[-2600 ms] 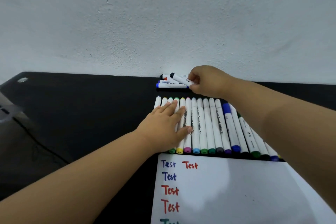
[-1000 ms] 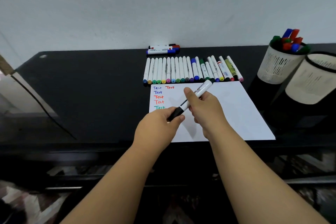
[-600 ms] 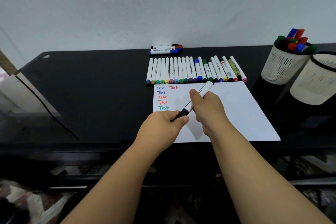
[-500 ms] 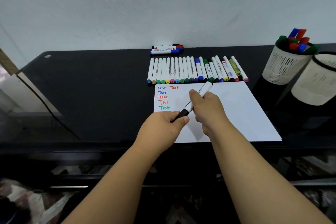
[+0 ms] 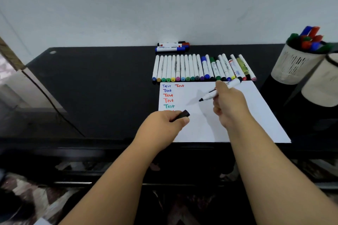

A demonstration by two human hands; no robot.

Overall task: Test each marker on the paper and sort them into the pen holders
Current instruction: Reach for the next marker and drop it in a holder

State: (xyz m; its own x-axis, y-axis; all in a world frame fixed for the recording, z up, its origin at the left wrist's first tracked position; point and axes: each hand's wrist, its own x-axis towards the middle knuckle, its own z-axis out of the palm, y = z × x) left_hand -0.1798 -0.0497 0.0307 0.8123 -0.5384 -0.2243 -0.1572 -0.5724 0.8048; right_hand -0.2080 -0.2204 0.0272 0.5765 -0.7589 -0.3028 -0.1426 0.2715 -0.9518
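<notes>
My right hand (image 5: 228, 106) grips an uncapped black marker (image 5: 232, 84), white-bodied, its tip pointing left and hovering over the white paper (image 5: 256, 115). My left hand (image 5: 164, 124) pinches the marker's black cap (image 5: 182, 115) at the paper's left edge. The paper carries several "Test" words in blue, red and green down its left side. A row of several capped markers (image 5: 192, 68) lies just behind the paper. Three more markers (image 5: 172, 46) lie against the wall. At the far right stand two white pen holders: one (image 5: 294, 65) filled with markers, the other (image 5: 321, 86) nearer.
The black glass table (image 5: 100, 87) runs left of the paper, its front edge just below the sheet. A white wall rises directly behind the markers. A patterned floor shows beneath the table.
My right hand fetched the black marker from the pile at the wall. Both hands then held it capped; now the cap is off in my left hand, and the two hands are apart.
</notes>
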